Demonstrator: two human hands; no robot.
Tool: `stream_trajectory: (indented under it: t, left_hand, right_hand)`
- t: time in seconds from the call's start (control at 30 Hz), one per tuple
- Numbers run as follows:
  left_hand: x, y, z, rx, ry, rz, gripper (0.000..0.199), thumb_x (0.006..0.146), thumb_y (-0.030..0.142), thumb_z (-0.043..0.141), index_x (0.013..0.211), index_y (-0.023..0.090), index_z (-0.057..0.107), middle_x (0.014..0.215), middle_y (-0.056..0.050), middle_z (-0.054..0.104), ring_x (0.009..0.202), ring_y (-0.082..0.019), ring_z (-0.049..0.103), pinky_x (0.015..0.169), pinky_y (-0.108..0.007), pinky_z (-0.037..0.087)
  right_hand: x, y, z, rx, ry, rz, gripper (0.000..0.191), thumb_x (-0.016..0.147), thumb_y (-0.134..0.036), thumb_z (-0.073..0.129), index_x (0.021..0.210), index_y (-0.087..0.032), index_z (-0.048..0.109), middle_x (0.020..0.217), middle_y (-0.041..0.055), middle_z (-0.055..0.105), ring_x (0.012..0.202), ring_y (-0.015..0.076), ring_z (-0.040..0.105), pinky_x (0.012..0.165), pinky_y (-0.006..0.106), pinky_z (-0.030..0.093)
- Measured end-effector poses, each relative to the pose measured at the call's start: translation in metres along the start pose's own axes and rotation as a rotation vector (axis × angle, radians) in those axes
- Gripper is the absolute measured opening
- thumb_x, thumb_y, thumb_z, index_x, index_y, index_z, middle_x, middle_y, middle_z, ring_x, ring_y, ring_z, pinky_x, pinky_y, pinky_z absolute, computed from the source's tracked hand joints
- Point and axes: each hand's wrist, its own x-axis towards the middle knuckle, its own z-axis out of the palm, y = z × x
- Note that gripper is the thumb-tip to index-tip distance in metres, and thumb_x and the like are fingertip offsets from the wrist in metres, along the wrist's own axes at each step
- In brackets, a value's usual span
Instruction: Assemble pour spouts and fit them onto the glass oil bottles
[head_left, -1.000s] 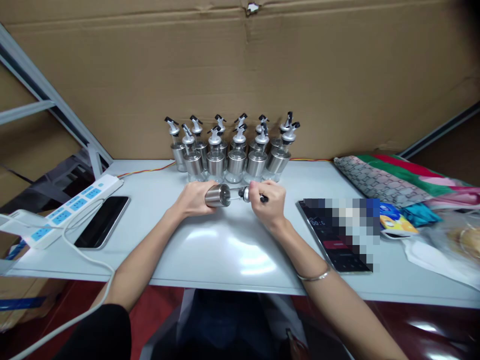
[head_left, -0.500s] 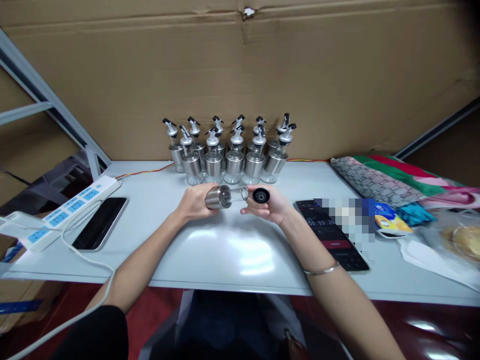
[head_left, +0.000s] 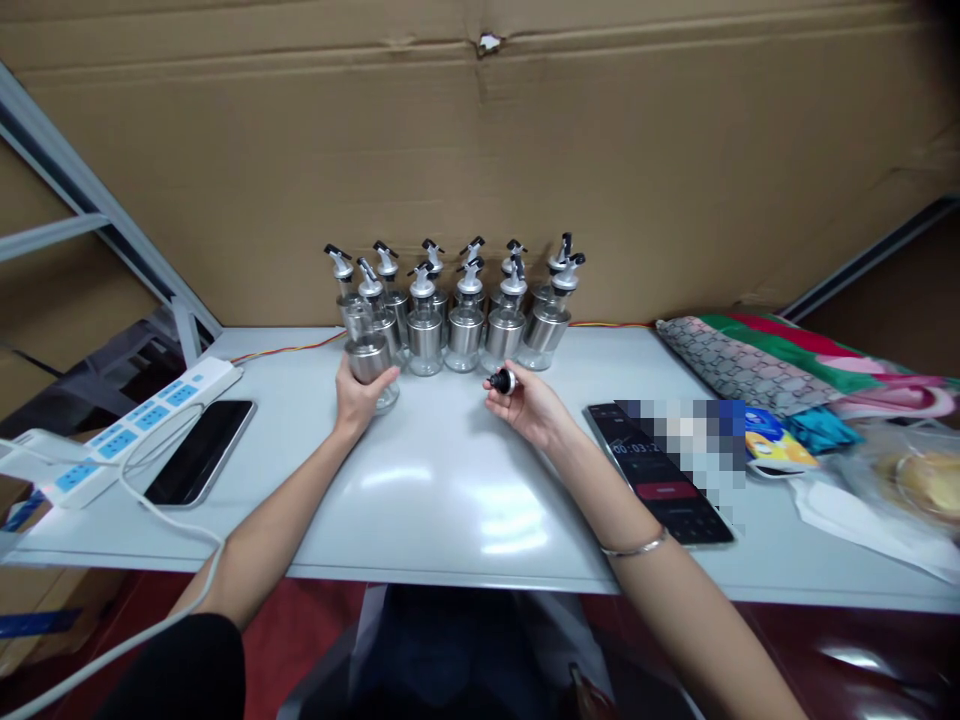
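Standing upright on the white surface (head_left: 450, 500), a capless steel-sleeved bottle (head_left: 370, 362) is gripped by the left hand (head_left: 358, 397), just near-left of the row of capped bottles (head_left: 465, 310); the right hand (head_left: 529, 408) pinches its pourer cap (head_left: 502, 381) to the right, with a phone (head_left: 201, 451) far left

We list: steel-sleeved glass bottle (head_left: 370, 362), upright, uncapped, at ten o'clock; its black-and-silver pourer cap (head_left: 502, 381), detached, at one o'clock.
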Motion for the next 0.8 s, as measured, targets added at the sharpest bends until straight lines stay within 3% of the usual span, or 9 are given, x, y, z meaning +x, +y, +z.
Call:
stream_trajectory:
  t: [0.1, 0.17, 0.37, 0.57, 0.73, 0.8]
  left_hand:
    - [0.009, -0.011, -0.001, -0.026, 0.202, -0.011, 0.057, 0.063, 0.045, 0.074, 0.106, 0.017, 0.048, 0.106, -0.008, 0.061, 0.098, -0.022, 0.059, 0.091, -0.034, 0.047]
    - [0.017, -0.021, -0.004, -0.023, 0.218, -0.067, 0.058, 0.068, 0.042, 0.072, 0.112, 0.017, 0.042, 0.115, -0.010, 0.057, 0.106, -0.022, 0.057, 0.099, -0.036, 0.043]
    - [0.034, -0.041, -0.011, -0.027, 0.117, -0.072, 0.069, 0.075, 0.034, 0.068, 0.130, 0.017, 0.030, 0.140, -0.015, 0.042, 0.128, -0.022, 0.044, 0.112, -0.035, 0.030]
    - [0.040, -0.047, -0.017, 0.020, -0.003, -0.105, 0.087, 0.078, 0.029, 0.063, 0.147, 0.015, 0.011, 0.155, -0.012, 0.018, 0.145, -0.022, 0.014, 0.119, -0.034, 0.011]
    - [0.040, -0.048, -0.020, 0.071, -0.016, -0.140, 0.082, 0.080, 0.024, 0.057, 0.148, 0.011, 0.013, 0.149, -0.016, 0.033, 0.139, -0.026, 0.031, 0.117, -0.041, 0.018]
    - [0.036, -0.043, -0.020, 0.090, 0.008, -0.138, 0.083, 0.078, 0.022, 0.058, 0.147, 0.013, 0.014, 0.151, -0.015, 0.029, 0.141, -0.027, 0.025, 0.118, -0.042, 0.015]
  right_hand:
    - [-0.001, 0.001, 0.001, 0.034, 0.008, -0.053, 0.029, 0.096, -0.024, 0.041, 0.071, -0.015, 0.053, 0.054, 0.0017, 0.065, 0.043, 0.0072, 0.059, 0.050, 0.018, 0.054]
    - [-0.001, 0.002, 0.001, 0.046, 0.004, -0.077, 0.029, 0.096, -0.024, 0.042, 0.071, -0.015, 0.054, 0.056, 0.0016, 0.065, 0.043, 0.0058, 0.057, 0.048, 0.016, 0.052]
    - [0.002, 0.005, 0.001, 0.030, -0.024, -0.134, 0.020, 0.090, -0.025, 0.054, 0.074, -0.014, 0.056, 0.052, -0.0029, 0.058, 0.038, 0.0041, 0.051, 0.032, 0.010, 0.037]
    - [0.002, 0.009, 0.003, -0.022, -0.059, -0.175, 0.025, 0.080, -0.033, 0.068, 0.071, -0.014, 0.054, 0.054, -0.0024, 0.060, 0.033, 0.0011, 0.043, 0.027, 0.010, 0.029]
    - [0.004, 0.013, 0.001, -0.068, -0.079, -0.204, 0.032, 0.072, -0.037, 0.075, 0.065, -0.012, 0.055, 0.055, -0.0018, 0.060, 0.037, 0.0016, 0.046, 0.029, 0.010, 0.032]
    - [0.005, 0.013, 0.000, -0.081, -0.076, -0.210, 0.034, 0.068, -0.038, 0.077, 0.064, -0.013, 0.055, 0.054, -0.0022, 0.060, 0.037, 0.0017, 0.046, 0.029, 0.011, 0.031]
